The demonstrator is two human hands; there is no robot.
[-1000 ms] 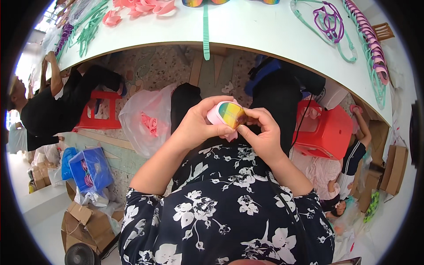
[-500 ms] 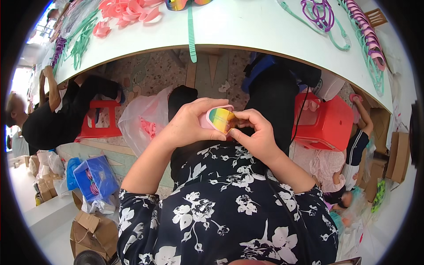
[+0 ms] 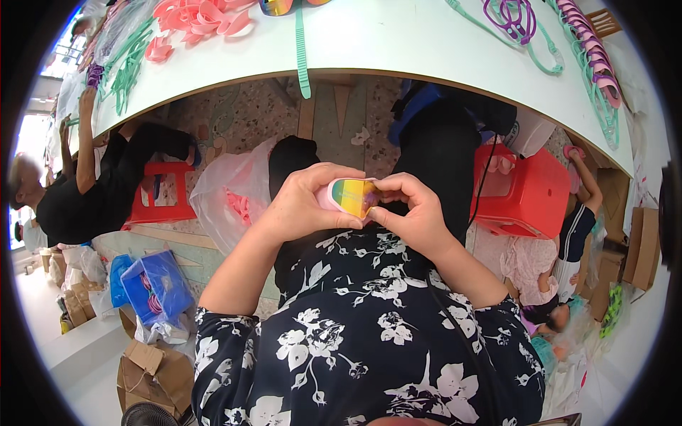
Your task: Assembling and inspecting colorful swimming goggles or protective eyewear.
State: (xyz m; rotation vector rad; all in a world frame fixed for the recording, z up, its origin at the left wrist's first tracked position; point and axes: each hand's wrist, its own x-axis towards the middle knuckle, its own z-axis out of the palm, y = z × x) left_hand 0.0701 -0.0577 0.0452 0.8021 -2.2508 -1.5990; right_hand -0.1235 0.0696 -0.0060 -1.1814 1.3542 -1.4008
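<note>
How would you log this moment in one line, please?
left hand: holding pink-rimmed rainbow lens; right hand: pinching its right end; table: coral strips

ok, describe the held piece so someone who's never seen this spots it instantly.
Start at the broad white table across the top, then drop to the bare left hand and bare right hand mid-picture. Between them is a pink-rimmed, curved shiny lens with green and yellow bands. Unlike the rainbow-mirrored eyewear on the table, it is held in the hands.

A single fisheye view looks steeply down from head height, close over left hand (image 3: 302,204) and right hand (image 3: 414,207), toward the near edge of the bench (image 3: 419,39).
</note>
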